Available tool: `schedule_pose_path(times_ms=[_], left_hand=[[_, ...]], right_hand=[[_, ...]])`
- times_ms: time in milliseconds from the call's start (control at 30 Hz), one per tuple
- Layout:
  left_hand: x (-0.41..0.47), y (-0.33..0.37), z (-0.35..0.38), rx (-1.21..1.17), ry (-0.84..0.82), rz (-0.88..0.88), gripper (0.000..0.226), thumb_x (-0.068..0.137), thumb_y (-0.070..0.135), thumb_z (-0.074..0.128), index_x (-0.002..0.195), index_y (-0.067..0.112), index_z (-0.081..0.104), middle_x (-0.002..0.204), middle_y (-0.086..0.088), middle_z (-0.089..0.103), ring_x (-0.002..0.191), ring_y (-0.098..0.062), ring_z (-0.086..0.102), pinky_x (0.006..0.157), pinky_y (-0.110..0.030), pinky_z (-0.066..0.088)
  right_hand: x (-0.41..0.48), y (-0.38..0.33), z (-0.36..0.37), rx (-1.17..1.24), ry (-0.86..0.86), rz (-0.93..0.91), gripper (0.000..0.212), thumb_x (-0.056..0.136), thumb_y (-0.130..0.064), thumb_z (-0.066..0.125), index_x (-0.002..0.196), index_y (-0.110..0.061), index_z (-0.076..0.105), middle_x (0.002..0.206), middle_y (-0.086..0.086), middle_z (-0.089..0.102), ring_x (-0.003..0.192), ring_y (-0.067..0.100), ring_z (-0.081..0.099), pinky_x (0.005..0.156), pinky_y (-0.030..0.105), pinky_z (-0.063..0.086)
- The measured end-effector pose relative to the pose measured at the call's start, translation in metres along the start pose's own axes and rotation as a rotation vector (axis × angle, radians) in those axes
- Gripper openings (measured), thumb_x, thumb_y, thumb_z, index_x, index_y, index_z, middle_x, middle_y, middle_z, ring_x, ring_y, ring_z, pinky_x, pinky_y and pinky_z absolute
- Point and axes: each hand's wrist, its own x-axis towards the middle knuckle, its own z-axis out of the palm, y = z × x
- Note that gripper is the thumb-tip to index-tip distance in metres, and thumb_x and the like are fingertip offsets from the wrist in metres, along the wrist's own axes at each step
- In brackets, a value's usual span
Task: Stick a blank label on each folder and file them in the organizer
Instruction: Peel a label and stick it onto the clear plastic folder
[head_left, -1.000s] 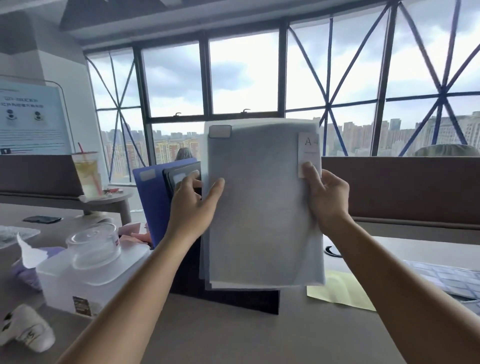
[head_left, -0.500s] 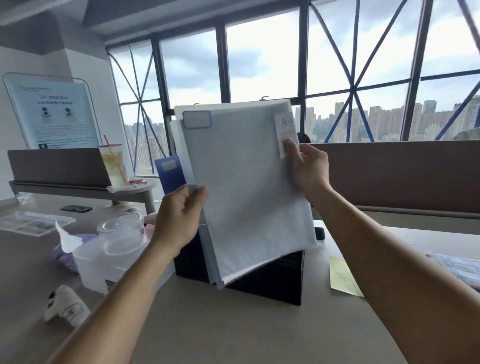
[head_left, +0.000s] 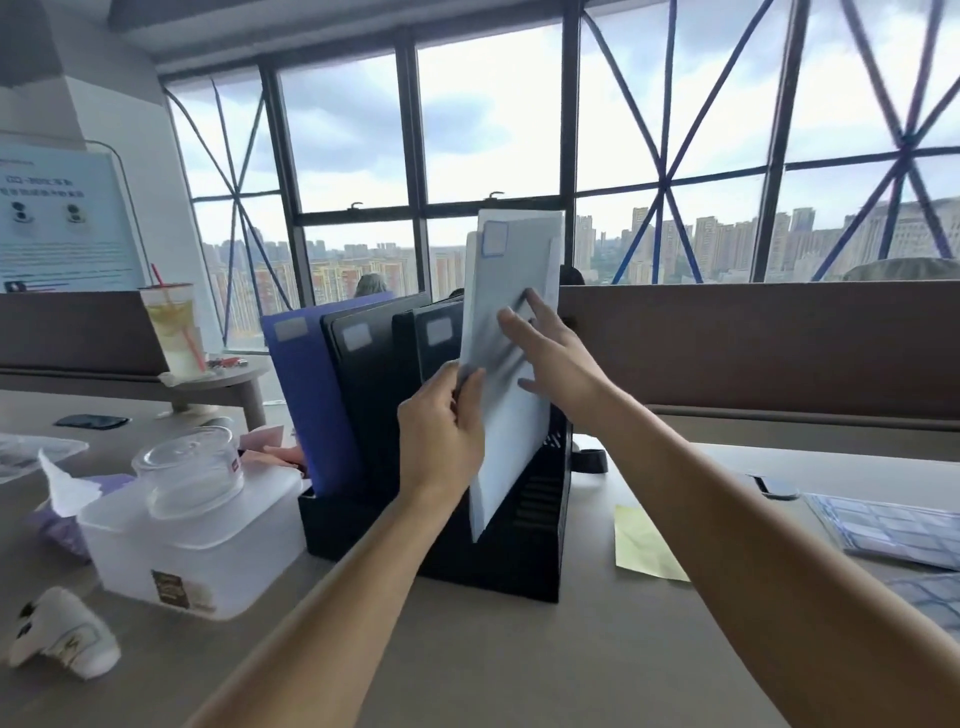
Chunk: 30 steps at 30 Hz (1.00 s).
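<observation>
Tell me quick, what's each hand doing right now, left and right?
Left hand: holding the white folder by its left edge.
Right hand: open, straight fingers against the folder's face.

My left hand (head_left: 441, 421), thumb and curled fingers pinching the near edge of the white folder (head_left: 514, 270), my right hand (head_left: 553, 358) just above and beyond it, fingers straight, spread, pressed flat on that folder, both forearms extended forward
</observation>
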Motion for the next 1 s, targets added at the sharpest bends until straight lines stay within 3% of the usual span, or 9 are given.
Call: schedule_pose_path(times_ms=[167, 500, 600, 867, 1000], left_hand=[[0.005, 0.000, 0.033, -0.007, 0.095, 0.038, 0.018, 0.099, 0.011, 0.056, 0.083, 0.005, 0.062, 0.063, 0.015, 0.047, 0.052, -0.004, 0.046, 0.054, -0.010, 0.032], [0.003, -0.018, 0.054, -0.026, 0.050, 0.061, 0.023, 0.099, 0.009, 0.057, 0.075, 0.006, 0.057, 0.057, 0.013, 0.044, 0.048, -0.008, 0.041, 0.050, -0.013, 0.029], [0.002, -0.015, 0.054, -0.033, 0.063, 0.067, 0.017, 0.097, 0.007, 0.059, 0.080, 0.007, 0.062, 0.056, 0.016, 0.042, 0.048, -0.004, 0.042, 0.051, -0.008, 0.028], [-0.035, -0.048, 0.054, 0.043, -0.244, -0.142, 0.011, 0.091, 0.014, 0.065, 0.082, 0.021, 0.062, 0.055, 0.012, 0.050, 0.048, -0.007, 0.047, 0.049, -0.017, 0.036], [-0.040, -0.053, 0.050, 0.193, -0.238, -0.207, 0.007, 0.092, 0.022, 0.062, 0.088, 0.025, 0.057, 0.063, 0.012, 0.054, 0.052, -0.006, 0.053, 0.049, -0.019, 0.040]], right_hand=[[-0.003, 0.002, -0.009, 0.146, 0.000, 0.036, 0.072, 0.092, -0.052, 0.060, 0.153, -0.044, 0.023, 0.162, 0.004, 0.024, 0.142, 0.028, 0.036, 0.105, 0.049, 0.046], [0.004, 0.016, -0.017, 0.152, 0.023, 0.075, 0.064, 0.094, -0.049, 0.059, 0.151, -0.042, 0.031, 0.159, 0.004, 0.031, 0.137, 0.025, 0.040, 0.103, 0.052, 0.047], [0.005, 0.018, -0.015, 0.187, 0.021, 0.078, 0.064, 0.093, -0.049, 0.060, 0.150, -0.042, 0.032, 0.157, 0.003, 0.033, 0.128, 0.020, 0.043, 0.102, 0.050, 0.049], [0.004, 0.048, -0.014, 0.241, 0.016, 0.204, 0.062, 0.094, -0.053, 0.056, 0.150, -0.040, 0.032, 0.159, -0.006, 0.030, 0.142, 0.027, 0.037, 0.093, 0.044, 0.048], [0.001, 0.061, -0.001, 0.089, -0.059, 0.190, 0.066, 0.093, -0.060, 0.053, 0.152, -0.043, 0.028, 0.160, -0.007, 0.029, 0.142, 0.023, 0.037, 0.099, 0.047, 0.048]])
